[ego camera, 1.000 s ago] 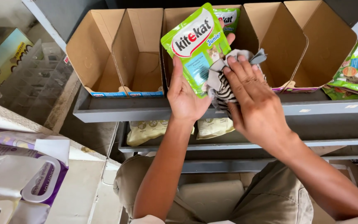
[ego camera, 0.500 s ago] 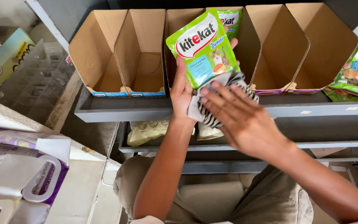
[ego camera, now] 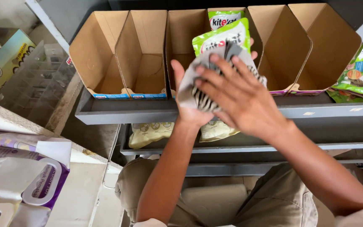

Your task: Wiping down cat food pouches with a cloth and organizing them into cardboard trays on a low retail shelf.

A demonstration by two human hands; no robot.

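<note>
My left hand (ego camera: 188,110) holds a green pet-food pouch (ego camera: 222,37) upright in front of the cardboard display boxes (ego camera: 141,50). My right hand (ego camera: 236,98) presses a grey striped cloth (ego camera: 201,96) flat against the front of the pouch, fingers spread over it. The cloth covers most of the pouch; only its top edge shows. A second green pouch (ego camera: 224,17) stands behind, inside one of the cardboard boxes.
The boxes stand in a row on a grey metal shelf (ego camera: 127,113). More green pouches (ego camera: 360,71) lie at the right. Pale packets (ego camera: 150,133) sit on the shelf below. A white and purple bag (ego camera: 26,185) lies at the lower left, with a clear plastic tray (ego camera: 34,88) above it.
My right hand has slid the cloth up from the pouch's lower edge over its front. The pouch has dropped slightly and is now mostly covered.
</note>
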